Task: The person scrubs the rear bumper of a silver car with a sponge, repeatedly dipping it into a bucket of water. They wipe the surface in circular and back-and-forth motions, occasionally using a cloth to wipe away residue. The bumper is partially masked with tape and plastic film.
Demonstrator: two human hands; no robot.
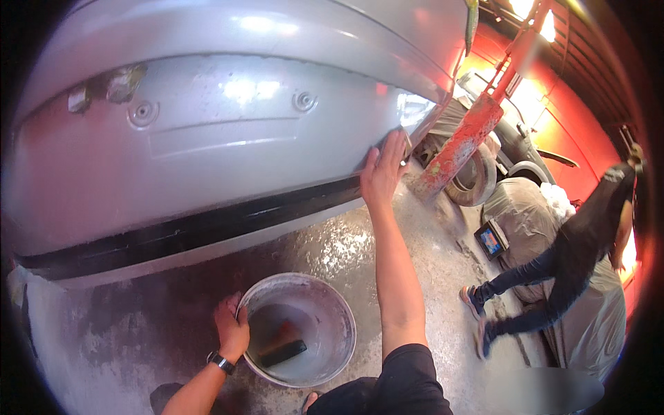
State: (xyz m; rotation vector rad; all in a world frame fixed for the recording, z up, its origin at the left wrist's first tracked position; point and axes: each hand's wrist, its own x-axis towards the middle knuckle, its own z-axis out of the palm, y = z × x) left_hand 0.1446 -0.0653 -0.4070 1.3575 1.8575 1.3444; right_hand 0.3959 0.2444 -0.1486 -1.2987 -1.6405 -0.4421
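Observation:
A silver-grey car bumper (207,159) with a black lower strip (207,225) spans the upper left. At its right end my right hand (382,173) lies against the panel, its fingers stretched out and the thumb apart. A small pale edge shows beside those fingertips; whether it is something under the hand I cannot tell. Below, my left hand (232,328), with a dark watch on the wrist, is closed on the near-left rim of a round bucket (349,311). Cloudy water in the bucket surrounds a black block (283,353) and a blurred reddish shape.
The concrete floor (332,242) is wet beneath the bumper. A red post (460,142) rises to the right, near a tire (477,180). Farther right, a person (581,242) in dark clothes strides past covered objects (588,318) and a small lit screen (491,240).

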